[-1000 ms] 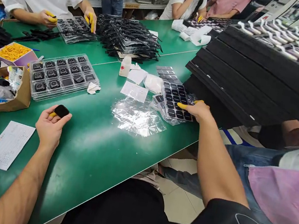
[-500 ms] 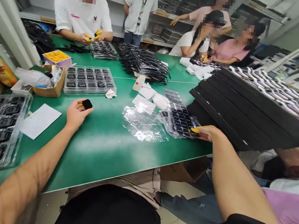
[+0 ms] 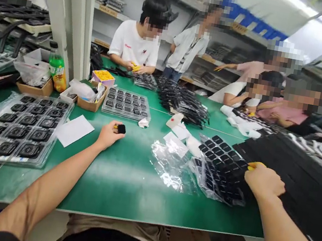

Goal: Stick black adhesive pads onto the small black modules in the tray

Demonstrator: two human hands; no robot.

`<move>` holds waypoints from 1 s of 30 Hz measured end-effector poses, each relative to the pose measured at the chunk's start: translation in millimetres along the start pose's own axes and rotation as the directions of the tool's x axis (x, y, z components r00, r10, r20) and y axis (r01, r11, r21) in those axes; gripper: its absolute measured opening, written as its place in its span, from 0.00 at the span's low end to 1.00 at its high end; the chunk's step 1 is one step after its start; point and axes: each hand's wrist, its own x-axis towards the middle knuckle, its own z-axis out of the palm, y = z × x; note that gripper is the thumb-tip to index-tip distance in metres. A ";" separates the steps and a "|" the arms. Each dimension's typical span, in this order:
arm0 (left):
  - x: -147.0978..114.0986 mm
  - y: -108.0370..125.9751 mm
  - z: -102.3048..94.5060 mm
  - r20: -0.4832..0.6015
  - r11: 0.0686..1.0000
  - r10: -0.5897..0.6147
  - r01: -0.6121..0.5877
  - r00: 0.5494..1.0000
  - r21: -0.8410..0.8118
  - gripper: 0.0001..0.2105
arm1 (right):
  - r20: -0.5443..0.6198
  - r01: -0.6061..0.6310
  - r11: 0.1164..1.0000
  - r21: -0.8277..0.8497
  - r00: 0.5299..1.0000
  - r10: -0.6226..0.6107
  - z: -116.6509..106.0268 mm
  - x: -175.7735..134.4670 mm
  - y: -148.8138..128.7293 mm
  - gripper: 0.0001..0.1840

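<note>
My left hand is closed around a small black square smartwatch body, held just above the green table. Yellow covers show on its fingertips. At the right, my right hand, also with yellow fingertip covers, pinches the right edge of a sheet of black square stickers. More such squares lie in a clear plastic bag just below that sheet. A crumpled clear plastic wrapper rests to the left of the bag.
A clear tray of watch bodies lies at the left, beside a white paper. Another tray and a box of yellow finger covers stand farther back. Black straps are heaped mid-table; a black panel stack borders the right. Co-workers sit opposite.
The view has swung left, showing more of the table's left side. My right hand has turned, back upward, with the sticker sheet still at its fingertips. My left hand keeps the watch body.
</note>
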 end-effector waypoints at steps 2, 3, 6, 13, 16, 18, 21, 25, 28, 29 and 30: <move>1.2 2.7 -1.8 0.015 1.000 0.003 -0.003 1.000 -0.012 0.24 | -0.038 -0.009 1.000 -0.009 0.999 0.009 -12.5 19.4 -5.6 0.13; 1.8 4.3 -2.8 0.020 1.000 0.002 -0.002 1.000 -0.018 0.23 | -0.052 -0.010 1.000 -0.008 0.999 0.010 -21.1 29.9 -10.6 0.15; 3.0 10.0 -5.4 0.024 0.999 -0.014 0.015 1.000 -0.031 0.23 | 0.011 0.189 0.980 0.055 0.982 -0.190 -53.9 57.3 -39.3 0.21; 7.2 17.1 -8.3 0.017 0.995 -0.081 0.082 0.997 -0.049 0.26 | 0.292 0.899 0.274 0.341 0.176 -0.940 -54.5 10.8 -208.1 0.16; 9.1 15.7 -7.9 -0.070 0.992 -0.096 0.090 0.993 -0.093 0.26 | 0.225 0.903 0.132 0.408 0.041 -0.974 13.8 -53.1 -288.8 0.18; 10.1 13.8 -7.6 -0.149 0.990 -0.097 0.080 0.984 -0.118 0.27 | 0.185 0.889 0.059 0.454 -0.030 -0.982 58.4 -90.7 -314.1 0.18; 11.0 9.4 -7.3 -0.210 0.985 -0.115 0.085 0.971 -0.147 0.27 | 0.078 0.878 0.076 0.473 0.044 -0.996 96.3 -123.5 -293.2 0.16; 6.6 4.5 0.7 -0.239 0.998 -0.040 0.025 0.970 -0.063 0.25 | -0.071 0.762 0.308 0.570 0.419 -0.905 101.4 -147.7 -210.9 0.25; -3.2 7.1 18.5 -0.171 0.992 0.113 -0.101 0.979 0.078 0.23 | 0.080 0.765 0.379 0.520 0.398 -0.914 95.1 -181.0 -185.3 0.31; -6.0 8.4 25.6 -0.116 0.990 0.126 -0.117 0.985 0.082 0.22 | 0.132 0.764 0.404 0.503 0.394 -0.910 93.1 -193.6 -188.0 0.30; -7.6 9.0 32.2 -0.034 0.992 0.106 -0.104 0.994 0.068 0.23 | 0.175 0.756 0.420 0.502 0.387 -0.905 91.8 -205.1 -194.3 0.29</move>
